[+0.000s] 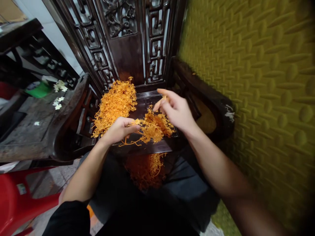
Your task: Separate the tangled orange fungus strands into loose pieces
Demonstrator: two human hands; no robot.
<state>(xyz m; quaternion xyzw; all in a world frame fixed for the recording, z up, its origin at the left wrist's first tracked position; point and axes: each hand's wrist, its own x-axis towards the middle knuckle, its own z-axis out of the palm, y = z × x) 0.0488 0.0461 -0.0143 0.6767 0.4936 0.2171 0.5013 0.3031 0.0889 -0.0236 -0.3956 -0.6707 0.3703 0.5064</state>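
In my left hand [120, 131], closed between thumb and fingers, is an orange sprig [137, 122] with thin stems and a small flower-like head. My right hand [178, 109] hovers to the right with its index finger stretched out; a small orange piece [164, 97] shows at its thumb and bent fingers. Between and below the hands lies a loose pile of orange sprigs [157, 129] on a dark seat [144, 101]. To the left a larger heap of the same orange sprigs [115, 101] leans toward the chair's back.
The dark carved chair back [128, 59] rises behind the seat, with a wooden armrest [209, 95] at the right. A side table [27, 127] at the left bears white flower pieces [57, 103] and a green container [39, 90]. A red stool [12, 200] stands at lower left; a yellow textured surface [258, 82] fills the right.
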